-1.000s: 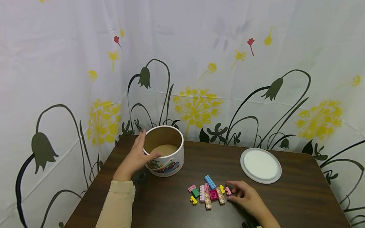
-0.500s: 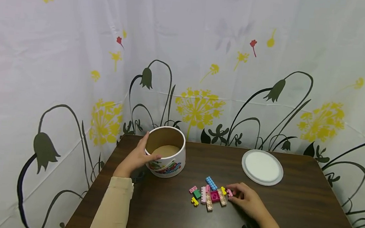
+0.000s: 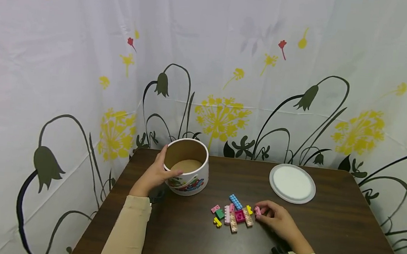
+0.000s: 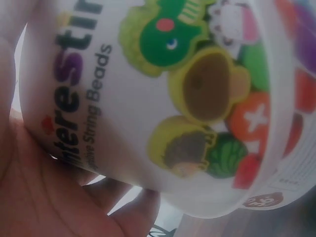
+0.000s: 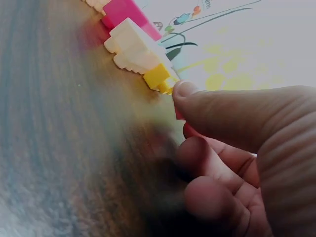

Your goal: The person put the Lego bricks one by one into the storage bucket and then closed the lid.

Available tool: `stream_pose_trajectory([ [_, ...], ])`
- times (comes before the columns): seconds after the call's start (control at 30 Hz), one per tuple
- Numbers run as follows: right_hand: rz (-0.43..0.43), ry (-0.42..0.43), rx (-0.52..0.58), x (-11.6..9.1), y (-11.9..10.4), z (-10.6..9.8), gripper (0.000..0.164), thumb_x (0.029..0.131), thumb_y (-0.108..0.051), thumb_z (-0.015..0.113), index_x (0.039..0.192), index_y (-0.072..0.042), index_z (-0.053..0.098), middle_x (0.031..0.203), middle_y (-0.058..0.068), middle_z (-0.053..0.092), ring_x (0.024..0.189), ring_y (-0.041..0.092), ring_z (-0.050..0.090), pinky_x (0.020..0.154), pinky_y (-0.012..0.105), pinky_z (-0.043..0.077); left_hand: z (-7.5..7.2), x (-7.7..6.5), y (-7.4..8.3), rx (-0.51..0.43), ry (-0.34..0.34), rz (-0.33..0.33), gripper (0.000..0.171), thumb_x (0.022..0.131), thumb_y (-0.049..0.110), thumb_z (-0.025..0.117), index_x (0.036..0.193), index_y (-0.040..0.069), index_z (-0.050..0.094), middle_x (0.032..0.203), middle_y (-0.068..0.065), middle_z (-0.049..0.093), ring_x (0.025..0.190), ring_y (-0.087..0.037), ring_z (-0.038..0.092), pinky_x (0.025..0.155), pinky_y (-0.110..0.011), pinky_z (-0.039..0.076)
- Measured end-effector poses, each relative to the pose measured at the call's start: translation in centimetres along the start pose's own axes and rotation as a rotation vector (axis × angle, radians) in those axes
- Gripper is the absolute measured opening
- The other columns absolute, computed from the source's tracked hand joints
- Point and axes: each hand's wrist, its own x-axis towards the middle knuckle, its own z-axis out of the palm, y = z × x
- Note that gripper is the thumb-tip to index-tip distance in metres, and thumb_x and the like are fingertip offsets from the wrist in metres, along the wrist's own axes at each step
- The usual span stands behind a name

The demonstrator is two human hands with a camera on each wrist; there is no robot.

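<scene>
My left hand (image 3: 154, 177) holds the near left side of a round white tub (image 3: 192, 182), its thumb at the front rim and its fingers round the far side. In the left wrist view, the tub's printed wall (image 4: 133, 98) shows cartoon pictures and lettering close to the palm. My right hand (image 3: 278, 220) pinches a small pink building brick (image 3: 257, 211) between thumb and fingers at the right end of a brick cluster. In the right wrist view, the thumb hides most of that brick. Right beside it is a yellow brick (image 5: 158, 77) near a pale brick (image 5: 136, 47).
Several loose bricks lie mid-table, among them a blue brick (image 3: 235, 201), a green brick (image 3: 219, 214) and a magenta brick (image 3: 240, 216). A round white lid (image 3: 292, 184) lies at the back right of the brown table (image 3: 187, 237). A flowered curtain (image 3: 222, 64) hangs behind.
My right hand now pinches the pink brick, which has turned more upright and shifted slightly away from the yellow one. The left hand keeps its hold on the tub.
</scene>
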Motion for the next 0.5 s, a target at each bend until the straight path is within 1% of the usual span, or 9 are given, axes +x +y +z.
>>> stream_pose_trajectory([
  [0.17, 0.019, 0.039, 0.074, 0.0, -0.1, -0.1, 0.035, 0.094, -0.025, 0.087, 0.126, -0.019, 0.075, 0.102, 0.008, 0.069, 0.066, 0.014, 0.058, 0.050, 0.030, 0.051, 0.1, 0.1, 0.2, -0.014, 0.000, 0.007, 0.134, 0.086, 0.054, 0.090, 0.176, 0.031, -0.007, 0.181, -0.022, 0.007, 0.159, -0.053, 0.030, 0.127, -0.072, 0.030],
  [0.27, 0.033, 0.067, 0.120, 0.1, -0.3, -0.2, 0.037, 0.095, -0.025, 0.086, 0.128, -0.016, 0.073, 0.103, 0.010, 0.069, 0.067, 0.016, 0.060, 0.050, 0.033, 0.053, 0.2, 0.1, 0.3, -0.018, 0.004, -0.002, 0.134, 0.087, 0.052, 0.090, 0.176, 0.032, -0.007, 0.182, -0.021, 0.006, 0.160, -0.052, 0.029, 0.128, -0.072, 0.029],
  [0.4, 0.035, 0.097, 0.158, 0.7, -0.6, -0.1, 0.039, 0.096, -0.026, 0.085, 0.131, -0.015, 0.071, 0.105, 0.010, 0.069, 0.071, 0.019, 0.064, 0.052, 0.036, 0.056, 0.1, -0.2, 0.5, -0.010, 0.004, -0.027, 0.131, 0.089, 0.048, 0.088, 0.176, 0.031, -0.008, 0.182, -0.020, 0.006, 0.160, -0.052, 0.029, 0.128, -0.072, 0.028],
  [0.5, 0.013, 0.124, 0.177, 1.5, -1.6, 0.0, 0.040, 0.096, -0.026, 0.085, 0.132, -0.016, 0.071, 0.106, 0.012, 0.070, 0.074, 0.022, 0.066, 0.054, 0.037, 0.057, -0.1, -0.3, 0.7, 0.004, -0.008, -0.034, 0.131, 0.089, 0.050, 0.087, 0.176, 0.030, -0.009, 0.181, -0.022, 0.007, 0.159, -0.053, 0.030, 0.127, -0.072, 0.029],
])
